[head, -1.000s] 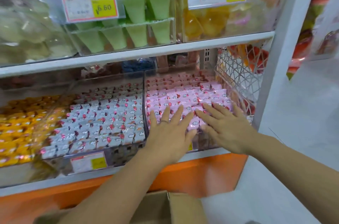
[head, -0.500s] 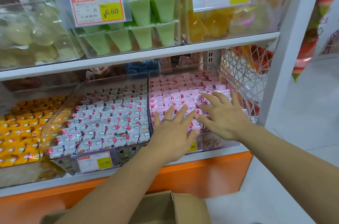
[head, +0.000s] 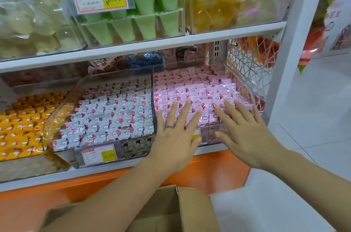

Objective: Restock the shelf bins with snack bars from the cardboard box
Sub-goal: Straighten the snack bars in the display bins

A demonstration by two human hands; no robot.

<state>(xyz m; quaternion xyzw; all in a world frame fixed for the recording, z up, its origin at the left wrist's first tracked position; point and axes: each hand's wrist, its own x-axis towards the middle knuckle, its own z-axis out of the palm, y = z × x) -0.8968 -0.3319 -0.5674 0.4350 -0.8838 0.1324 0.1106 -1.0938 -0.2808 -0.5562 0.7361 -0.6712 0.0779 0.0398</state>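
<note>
Partly hidden cardboard box (head: pixel 193 209) under forearm (head: pixel 114 193); left hand (head: pixel 174 142), right hand (head: pixel 247 136) flat on pink bars (head: pixel 199 89).

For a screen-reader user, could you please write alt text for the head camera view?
A person's left hand and right hand lie flat, fingers spread, on pink snack bars filling a clear bin on the lower shelf. White-wrapped bars fill the bin beside it, yellow bars farther left; a cardboard box stands open below.

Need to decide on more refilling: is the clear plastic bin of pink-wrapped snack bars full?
Full: rows of pink-wrapped snack bars cover the clear plastic bin from back wall to front lip.
</note>
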